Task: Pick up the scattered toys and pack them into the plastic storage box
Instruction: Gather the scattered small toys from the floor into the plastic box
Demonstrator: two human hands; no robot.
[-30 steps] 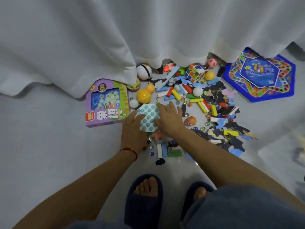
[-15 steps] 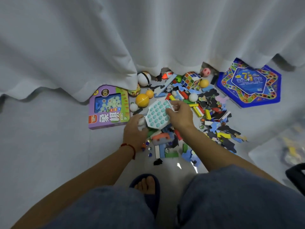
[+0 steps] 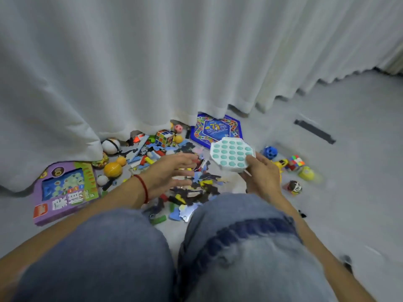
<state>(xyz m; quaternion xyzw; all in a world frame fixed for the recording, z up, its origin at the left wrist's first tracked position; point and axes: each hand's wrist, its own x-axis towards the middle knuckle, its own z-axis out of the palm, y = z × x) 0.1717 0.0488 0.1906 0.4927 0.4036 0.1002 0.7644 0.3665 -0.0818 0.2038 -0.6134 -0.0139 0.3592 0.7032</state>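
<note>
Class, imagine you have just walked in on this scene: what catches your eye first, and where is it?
The right hand grips a white octagonal bubble toy with teal domes, held above the floor at centre right. Beneath the open left hand sprawls a colourful pile of puzzle pieces and blocks against the white curtain.

Person, head view. Both forearms bare, no sleeves in view. Left hand (image 3: pixel 172 171): thin red cord bracelet (image 3: pixel 142 188) around the wrist, a single strand, just behind the hand. Right hand (image 3: pixel 262 173): nothing worn on it or on its wrist. Legs: blue denim jeans (image 3: pixel 250 253), faded and pale over both knees, below the bracelet in frame. On the right knee, a darker blue curved band (image 3: pixel 246 228) runs across the cloth like a seam or stitched patch edge. Picture somewhat blurred; finer detail of the weave not readable.
</note>
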